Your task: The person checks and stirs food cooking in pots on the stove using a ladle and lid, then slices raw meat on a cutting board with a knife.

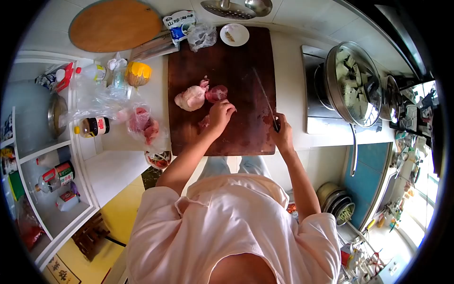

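Observation:
A dark brown chopping board (236, 66) lies in front of me. My right hand (283, 133) grips the handle of a knife (266, 95), whose blade points away over the board's right side. At mid-board my left hand (222, 115) has its fingers drawn together, with a small pinkish piece of meat (232, 110) at the tips. Just beyond it lie a red chunk of meat (217, 93) and a larger pale, fatty chunk (190, 98). Another bit of meat (204, 122) is partly hidden beside my left wrist.
Left of the board are a plastic bag of meat (142, 124) and a dark sauce bottle (94, 127). A white plate (234, 35) and a crumpled plastic bag (202, 37) sit at the far edge. On the right, a lidded pan (352, 85) stands on the stove.

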{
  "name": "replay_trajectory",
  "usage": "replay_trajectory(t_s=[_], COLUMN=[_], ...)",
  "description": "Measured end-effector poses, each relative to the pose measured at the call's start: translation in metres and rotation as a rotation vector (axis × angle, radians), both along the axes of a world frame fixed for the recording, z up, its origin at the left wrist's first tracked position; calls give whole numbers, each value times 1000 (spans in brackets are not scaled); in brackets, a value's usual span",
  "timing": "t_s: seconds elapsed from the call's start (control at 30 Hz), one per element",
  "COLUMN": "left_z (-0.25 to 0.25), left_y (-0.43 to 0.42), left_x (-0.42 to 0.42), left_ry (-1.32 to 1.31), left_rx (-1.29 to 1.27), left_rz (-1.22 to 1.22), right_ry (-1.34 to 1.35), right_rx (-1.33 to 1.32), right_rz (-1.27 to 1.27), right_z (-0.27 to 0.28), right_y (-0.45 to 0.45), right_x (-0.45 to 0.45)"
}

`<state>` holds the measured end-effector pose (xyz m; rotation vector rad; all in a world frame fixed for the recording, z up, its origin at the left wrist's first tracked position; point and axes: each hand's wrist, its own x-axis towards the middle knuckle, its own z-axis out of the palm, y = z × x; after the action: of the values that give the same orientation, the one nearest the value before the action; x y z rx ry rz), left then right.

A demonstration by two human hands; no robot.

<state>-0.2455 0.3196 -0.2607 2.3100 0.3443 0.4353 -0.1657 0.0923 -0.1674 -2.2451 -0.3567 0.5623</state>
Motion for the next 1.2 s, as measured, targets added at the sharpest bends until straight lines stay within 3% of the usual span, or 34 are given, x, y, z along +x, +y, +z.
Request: replay_trajectory(t_s=[0.13,0.27,0.37,0.4,0.5,0.6,0.8,0.9,1.0,1.13,1.2], left_z=[-8,2,21,10,22,13,1,13,15,25,26], left_y=[-38,-46,-17,-12,13,31,44,35,31,30,15], left_x=[2,-26,-49,-51,-15,4,1,4,8,15,13], left_ry=[103,102,48,52,-108,265,152,311,252,114,177], left_rx=[-478,-326,57,-46,154,159,295,-28,-55,-870,-1065], left_rz=[197,220,63,134,64,-228,-241,-138,-26,31,87], right_ry=[26,180,240,249,276,275,192,257,295,303,295], right_rx=[78,108,121,124,130,162,137,112,159,208,208], right_rz=[-96,-165,-166,-167,-154,-134,-103,-137,-196,-266,-288], right_z=[-9,3,0,-4,-8,-22,-27,-17,-15,-13,-12], right_y=[-41,-56,-58,-58,-52,-52,-53,-54,-57,-61,-63], right_x=[-22,-52,-73,-80,-90,-97,-104,-105,-107,-107,-106])
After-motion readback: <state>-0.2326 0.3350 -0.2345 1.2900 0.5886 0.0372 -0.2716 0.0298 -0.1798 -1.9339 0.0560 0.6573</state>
